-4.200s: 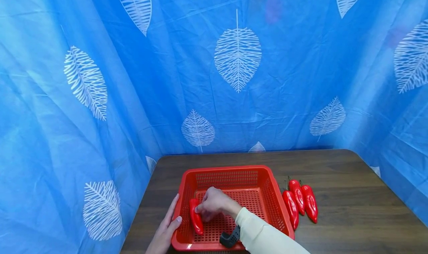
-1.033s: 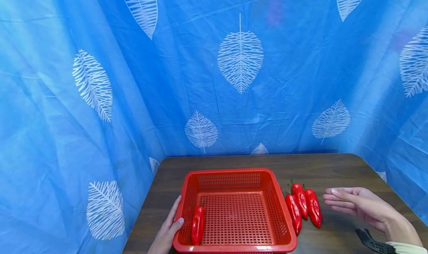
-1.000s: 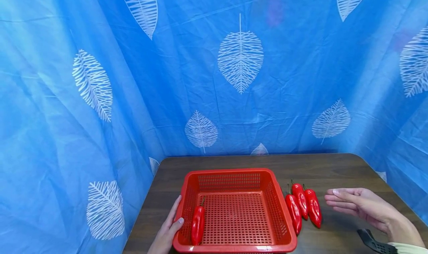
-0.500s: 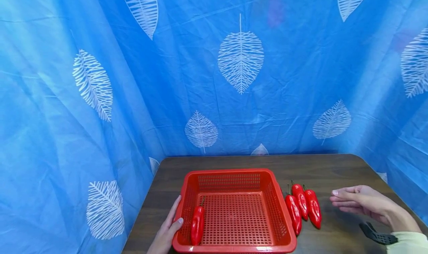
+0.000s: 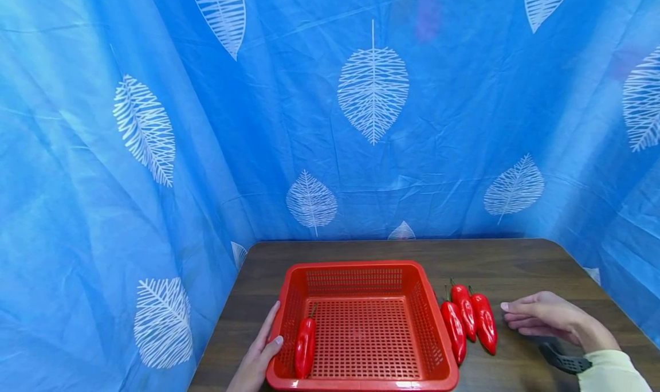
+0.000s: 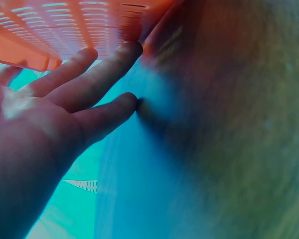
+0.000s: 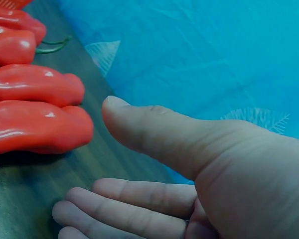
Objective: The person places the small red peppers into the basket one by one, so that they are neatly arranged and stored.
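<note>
A red plastic basket [image 5: 361, 334] with a slotted floor and walls stands on the table. Inside, along its left wall, lies a red chili pepper [image 5: 305, 346] with its stem pointing away. My left hand [image 5: 258, 352] rests against the basket's left side, thumb at the rim. In the left wrist view its straight, spread fingers [image 6: 84, 89] touch the slotted outer wall. Three more red peppers [image 5: 484, 323] lie side by side just right of the basket. To their right my right hand [image 5: 546, 317] is held loosely, nothing in it, thumb apart from the other fingers.
The dark wood-grain table [image 5: 515, 266] has a rounded far edge. A blue curtain [image 5: 438, 122] with white leaf prints hangs behind and on both sides. A dark band [image 5: 564, 360] sits at my right wrist, by a pale sleeve [image 5: 608, 375].
My right hand has let go of the pepper in the basket and moved right, past the other peppers. Over the last half second it has shifted slightly left. My left hand stays put.
</note>
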`<state>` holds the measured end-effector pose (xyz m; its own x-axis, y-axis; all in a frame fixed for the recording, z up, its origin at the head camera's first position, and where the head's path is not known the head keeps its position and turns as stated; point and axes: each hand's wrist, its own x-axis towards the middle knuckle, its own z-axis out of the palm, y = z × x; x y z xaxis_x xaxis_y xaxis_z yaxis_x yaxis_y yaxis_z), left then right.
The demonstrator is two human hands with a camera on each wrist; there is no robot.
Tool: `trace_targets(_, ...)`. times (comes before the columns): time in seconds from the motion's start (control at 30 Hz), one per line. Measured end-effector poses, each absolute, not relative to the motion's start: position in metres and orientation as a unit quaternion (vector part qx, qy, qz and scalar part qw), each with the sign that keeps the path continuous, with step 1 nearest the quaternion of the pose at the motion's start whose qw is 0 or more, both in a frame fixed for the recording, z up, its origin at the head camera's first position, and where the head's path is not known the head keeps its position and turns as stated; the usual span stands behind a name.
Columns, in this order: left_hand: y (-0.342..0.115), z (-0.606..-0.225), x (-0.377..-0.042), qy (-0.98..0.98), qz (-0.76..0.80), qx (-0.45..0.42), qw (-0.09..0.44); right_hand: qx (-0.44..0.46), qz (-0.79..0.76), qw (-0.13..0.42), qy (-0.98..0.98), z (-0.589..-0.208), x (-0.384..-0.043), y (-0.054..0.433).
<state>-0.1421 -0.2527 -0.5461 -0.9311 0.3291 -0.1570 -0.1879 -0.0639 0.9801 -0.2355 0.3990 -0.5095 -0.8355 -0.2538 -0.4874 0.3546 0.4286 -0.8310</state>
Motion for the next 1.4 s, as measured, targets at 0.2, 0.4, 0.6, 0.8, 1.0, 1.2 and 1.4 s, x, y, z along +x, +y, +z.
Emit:
trace_targets(0.2,-0.251,-0.545,-0.141,0.662,0.726,0.053,0.176,0.076,-0.515,0.283,0.806,-0.516,-0.241,0.388)
trace_targets(0.4,-0.251,-0.546,-0.140,0.663,0.726,0.055,0.175,0.091,-0.506,0.276,0.812,-0.519,-0.243,0.381)
trace_targets(0.6,-0.251,-0.547,-0.140,0.663,0.724,0.045,0.183,0.092,-0.499,0.273,0.817,-0.519,-0.244,0.373)
trace_targets(0.8,-0.250,-0.546,-0.141,0.662,0.724,0.032,0.192,0.100,-0.505,0.270,0.814,-0.519,-0.247,0.368)
trace_targets(1.0,-0.250,-0.544,-0.142,0.663,0.723,0.043,0.187,0.106,-0.499,0.267,0.818,-0.521,-0.251,0.364)
trace_targets(1.2,-0.250,-0.543,-0.143,0.672,0.717,0.044,0.178,0.112,-0.498,0.266,0.818,-0.520,-0.252,0.361)
trace_targets(1.4,-0.249,-0.542,-0.142,0.676,0.714,0.038,0.179,0.114,-0.500,0.266,0.816,-0.520,-0.254,0.360)
